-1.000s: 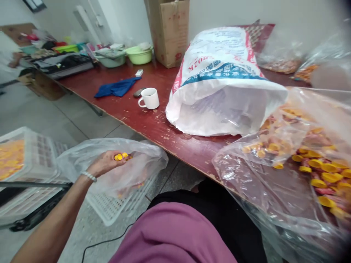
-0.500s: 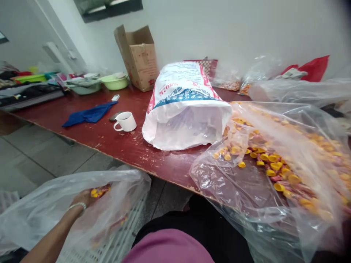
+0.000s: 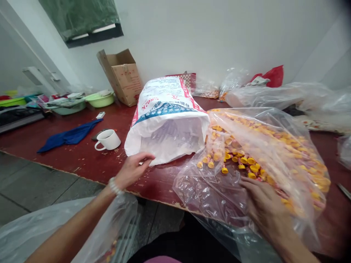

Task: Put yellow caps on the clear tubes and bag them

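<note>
My left hand (image 3: 135, 168), with a beaded bracelet at the wrist, hovers by the lower left edge of a white printed sack (image 3: 167, 96). Its thumb and forefinger are apart and nothing shows between them. The sack lies on its side, mouth towards me, with clear plastic pieces (image 3: 178, 135) inside. At the opening of a large clear plastic bag (image 3: 211, 193), my right hand (image 3: 264, 202) reaches with fingers stretched towards small yellow-capped pieces (image 3: 251, 160) with reddish bodies. Its fingertips are close to the pile; whether they touch it I cannot tell.
A white mug (image 3: 109, 139) and a blue cloth (image 3: 71, 136) lie left on the red table (image 3: 90, 160). Behind stand a cardboard box (image 3: 126, 82) and a green basin (image 3: 100, 99). Below the table edge, a clear bag (image 3: 68, 215) hangs over a white crate (image 3: 128, 237).
My left hand has moved from the lower bag, where it held yellow-capped pieces, up to the sack, now without them. My right hand has come into view. The view has turned right.
</note>
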Motion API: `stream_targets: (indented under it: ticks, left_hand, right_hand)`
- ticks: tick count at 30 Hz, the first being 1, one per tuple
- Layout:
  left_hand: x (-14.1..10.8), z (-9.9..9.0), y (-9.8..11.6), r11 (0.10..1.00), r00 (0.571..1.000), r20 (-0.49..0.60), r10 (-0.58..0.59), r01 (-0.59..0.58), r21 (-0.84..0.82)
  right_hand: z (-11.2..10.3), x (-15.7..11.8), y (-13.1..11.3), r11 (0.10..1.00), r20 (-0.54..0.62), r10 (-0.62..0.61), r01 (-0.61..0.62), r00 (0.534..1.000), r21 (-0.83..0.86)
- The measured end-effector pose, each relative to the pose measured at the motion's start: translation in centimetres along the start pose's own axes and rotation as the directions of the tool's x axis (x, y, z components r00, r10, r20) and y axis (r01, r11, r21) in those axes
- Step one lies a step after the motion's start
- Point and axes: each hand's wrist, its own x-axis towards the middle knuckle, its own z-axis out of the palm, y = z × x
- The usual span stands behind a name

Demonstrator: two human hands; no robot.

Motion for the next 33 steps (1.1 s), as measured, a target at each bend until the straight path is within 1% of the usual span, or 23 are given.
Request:
stream_targets:
  ticks: [1, 2, 3, 4, 6, 7, 9, 12, 14, 16, 20, 24, 26, 28, 31, 33]
  left_hand:
    - [2.9, 1.9, 0.7, 0.995, 0.995, -0.025, 0.098, -0.097, 0.033]
    - [5.5, 3.7, 1.3, 0.981, 0.984, -0.025, 0.178, -0.176, 0.087]
    - [8.0, 5.5, 1.8, 0.96, 0.973, -0.003, 0.229, -0.225, 0.165]
    - [10.2, 7.2, 2.1, 0.95, 0.968, 0.024, 0.25, -0.25, 0.187]
    - [13.4, 9.9, 2.5, 0.937, 0.962, 0.083, 0.261, -0.273, 0.216]
    - [14.4, 11.0, 2.5, 0.938, 0.962, 0.107, 0.25, -0.268, 0.221]
    - [15.4, 12.5, 2.0, 0.94, 0.967, 0.14, 0.212, -0.241, 0.243]
    - [15.1, 13.6, 0.5, 0.948, 0.979, 0.147, 0.144, -0.179, 0.262]
    - [14.3, 13.7, -0.7, 0.956, 0.985, 0.129, 0.117, -0.147, 0.255]
    - [13.5, 13.3, -1.9, 0.966, 0.99, 0.098, 0.098, -0.118, 0.231]
    - [12.1, 11.3, -4.0, 0.989, 0.998, 0.041, 0.037, -0.043, 0.143]
    - [11.0, 9.3, -5.3, 0.999, 0.999, 0.025, -0.029, 0.029, 0.024]
    - [10.2, 8.6, -5.4, 0.998, 0.999, 0.015, -0.03, 0.031, -0.05]
    - [9.1, 7.8, -5.1, 0.992, 1.0, -0.016, -0.019, 0.016, -0.129]
    - [6.2, 6.6, -4.0, 0.968, 0.998, -0.056, -0.006, -0.008, -0.249]
    - [3.8, 5.9, -3.0, 0.919, 0.999, -0.038, 0.005, -0.02, -0.394]
  right_hand:
    - [1.8, 0.3, 0.3, 0.998, 0.043, -0.056, 0.058, 0.997, -0.037]
    - [3.4, 0.5, 0.6, 0.993, 0.056, -0.051, 0.056, 0.997, -0.103]
    - [4.7, 0.6, 0.9, 0.984, 0.09, -0.03, 0.045, 0.996, -0.171]
    - [5.6, 0.7, 1.3, 0.97, 0.109, 0.017, 0.01, 0.994, -0.242]
    - [6.5, 0.8, 1.8, 0.935, 0.153, 0.114, -0.054, 0.982, -0.352]
    - [6.6, 0.8, 2.0, 0.925, 0.177, 0.146, -0.071, 0.973, -0.374]
    - [6.3, 0.9, 2.1, 0.929, 0.238, 0.172, -0.078, 0.956, -0.361]
    - [5.7, 1.4, 1.5, 0.953, 0.316, 0.158, -0.061, 0.936, -0.295]
    - [5.5, 1.9, 1.0, 0.954, 0.318, 0.166, -0.071, 0.933, -0.291]
    - [5.6, 2.5, 0.4, 0.951, 0.307, 0.185, -0.092, 0.933, -0.294]
    - [6.4, 3.9, -0.6, 0.945, 0.326, 0.225, -0.125, 0.918, -0.301]
    - [7.2, 4.6, -1.0, 0.931, 0.34, 0.281, -0.169, 0.897, -0.323]
    - [7.3, 4.7, -0.9, 0.925, 0.329, 0.306, -0.198, 0.893, -0.323]
    - [7.0, 4.6, -0.9, 0.924, 0.312, 0.327, -0.231, 0.892, -0.306]
    - [6.0, 4.1, -1.0, 0.917, 0.267, 0.367, -0.299, 0.891, -0.264]
    - [5.0, 3.6, -1.8, 0.895, 0.2, 0.435, -0.397, 0.878, -0.202]
